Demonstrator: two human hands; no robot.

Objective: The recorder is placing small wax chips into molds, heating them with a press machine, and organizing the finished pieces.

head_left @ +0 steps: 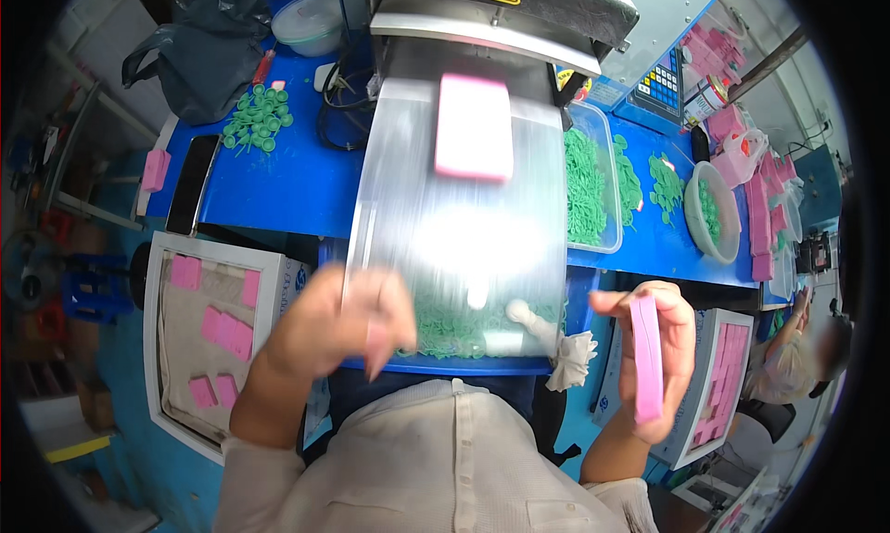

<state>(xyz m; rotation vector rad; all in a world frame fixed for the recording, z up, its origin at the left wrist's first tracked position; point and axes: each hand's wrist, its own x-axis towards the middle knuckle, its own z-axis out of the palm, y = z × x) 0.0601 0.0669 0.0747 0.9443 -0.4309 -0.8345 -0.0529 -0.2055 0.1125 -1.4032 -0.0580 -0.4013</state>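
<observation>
My right hand (681, 348) grips a slim pink block (646, 361) that stands on edge, with a thin seam line down its side. Smeared by motion, my left hand (348, 315) is at the near left edge of a clear, shiny plate (408, 162); whether its fingers hold anything cannot be made out. Farther up on that plate lies another pink block (474, 130), pale on top. The plate reaches out from under a metal-edged machine head (491, 37). Through its near end show green pieces (450, 324) and a white cloth-wrapped stick (533, 322).
On the blue table (278, 185) sit a phone (193, 185), green round pieces (258, 120), a clear bin of green pieces (586, 185) and a white bowl (712, 213). White-framed boxes of pink blocks (227, 334) flank me. Another person (788, 366) is far right.
</observation>
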